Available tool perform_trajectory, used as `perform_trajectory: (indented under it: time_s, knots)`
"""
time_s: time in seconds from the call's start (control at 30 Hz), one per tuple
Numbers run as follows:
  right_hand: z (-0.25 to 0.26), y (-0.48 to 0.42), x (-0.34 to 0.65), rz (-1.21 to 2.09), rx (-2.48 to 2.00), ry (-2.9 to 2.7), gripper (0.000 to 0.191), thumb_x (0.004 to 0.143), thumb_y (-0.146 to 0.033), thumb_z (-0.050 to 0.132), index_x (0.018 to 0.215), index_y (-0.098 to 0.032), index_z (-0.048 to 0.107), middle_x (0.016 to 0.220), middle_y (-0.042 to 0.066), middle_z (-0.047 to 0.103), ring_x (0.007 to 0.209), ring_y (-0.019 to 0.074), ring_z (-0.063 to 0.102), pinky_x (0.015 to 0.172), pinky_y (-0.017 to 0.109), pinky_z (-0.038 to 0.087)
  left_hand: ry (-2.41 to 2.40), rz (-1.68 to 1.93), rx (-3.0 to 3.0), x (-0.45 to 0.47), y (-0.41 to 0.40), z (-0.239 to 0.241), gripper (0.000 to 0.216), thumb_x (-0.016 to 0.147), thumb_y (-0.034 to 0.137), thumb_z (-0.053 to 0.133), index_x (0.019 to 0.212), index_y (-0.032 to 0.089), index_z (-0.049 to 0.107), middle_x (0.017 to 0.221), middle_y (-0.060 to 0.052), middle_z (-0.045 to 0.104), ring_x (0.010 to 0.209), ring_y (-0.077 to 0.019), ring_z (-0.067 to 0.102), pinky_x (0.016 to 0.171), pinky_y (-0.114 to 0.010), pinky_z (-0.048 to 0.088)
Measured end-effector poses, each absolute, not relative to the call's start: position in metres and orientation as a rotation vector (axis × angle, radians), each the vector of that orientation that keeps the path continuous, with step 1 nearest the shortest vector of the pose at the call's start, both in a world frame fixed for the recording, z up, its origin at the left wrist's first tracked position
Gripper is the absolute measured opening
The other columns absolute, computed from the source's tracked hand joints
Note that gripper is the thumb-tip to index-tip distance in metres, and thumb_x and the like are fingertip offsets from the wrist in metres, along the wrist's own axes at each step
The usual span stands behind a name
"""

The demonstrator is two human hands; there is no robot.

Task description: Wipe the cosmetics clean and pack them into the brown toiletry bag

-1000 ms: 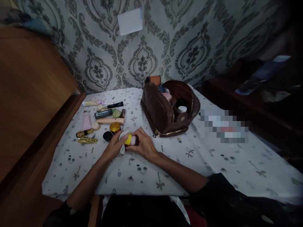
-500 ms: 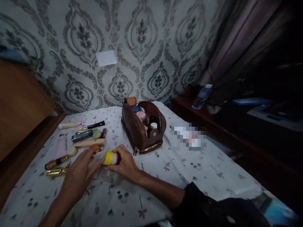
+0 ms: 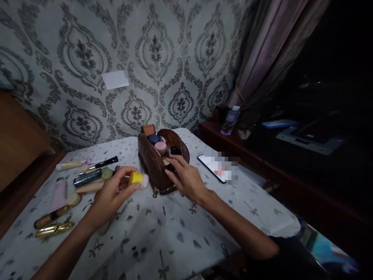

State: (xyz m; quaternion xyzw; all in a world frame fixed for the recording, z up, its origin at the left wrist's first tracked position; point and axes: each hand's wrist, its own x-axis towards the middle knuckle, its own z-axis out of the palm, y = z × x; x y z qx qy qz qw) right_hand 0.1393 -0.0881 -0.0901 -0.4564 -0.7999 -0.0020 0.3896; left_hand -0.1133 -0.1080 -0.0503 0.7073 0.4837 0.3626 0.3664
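where damask wallpaper backs floral tablecloth

Left hand grips yellow-capped bottle; right hand at brown pouch.

A phone lies right of centre on the patterned tablecloth. Tubes and gold lipsticks lie at the left. A water bottle stands on the dark cabinet at right, beside a curtain.
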Motion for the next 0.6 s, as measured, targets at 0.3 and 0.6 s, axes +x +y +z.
perform_trajectory:
  time_s: [0.3,0.6]
  knots:
    - [-0.121,-0.101,0.171,-0.047,-0.921,-1.98,0.02,0.097,-0.016,0.05,0.114,-0.02,0.058,0.103,0.009,0.062,0.09,0.0172,0.066,0.073,0.028,0.058,1.082,0.799,2.411,-0.039,-0.041,0.002,0.029,0.085,0.03,0.06,0.113,0.022,0.056,0.109,-0.003,0.063,0.098,-0.0213,0.062,0.085,-0.031,0.047]
    - [-0.149,-0.111,0.178,-0.036,-0.903,-1.925,0.041,0.094,-0.011,0.051,0.133,-0.022,0.05,0.118,0.013,0.06,0.105,0.0202,0.066,0.084,0.032,0.06,1.322,-0.312,2.818,0.027,0.002,0.015,0.031,0.065,0.028,0.077,0.092,0.02,0.066,0.085,-0.004,0.067,0.084,-0.0258,0.064,0.068,-0.027,0.042]
